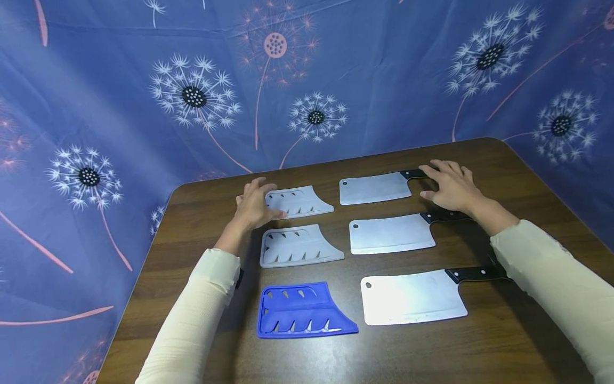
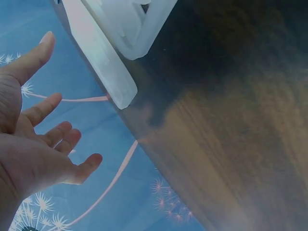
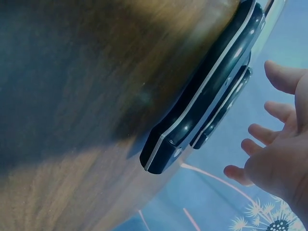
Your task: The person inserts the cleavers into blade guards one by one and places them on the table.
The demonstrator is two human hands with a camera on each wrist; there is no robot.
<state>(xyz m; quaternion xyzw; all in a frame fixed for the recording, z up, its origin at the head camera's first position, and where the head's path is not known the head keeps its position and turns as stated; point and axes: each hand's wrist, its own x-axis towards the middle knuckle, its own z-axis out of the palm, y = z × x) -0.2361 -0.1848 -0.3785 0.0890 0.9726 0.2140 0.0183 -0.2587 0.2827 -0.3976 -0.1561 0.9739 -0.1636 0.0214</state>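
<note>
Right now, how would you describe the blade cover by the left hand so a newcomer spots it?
On the brown table, left of the three cleavers, lies a column of three slotted blade covers. Take the far cover, nearest the patterned cloth. It is whitish, unlike the blue cover, and the only one with the left hand at its end.

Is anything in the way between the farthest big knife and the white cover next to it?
Nothing visible: just bare table lies between the farthest knife and the white cover. The left hand is at the cover's other end, outside that gap.
</note>
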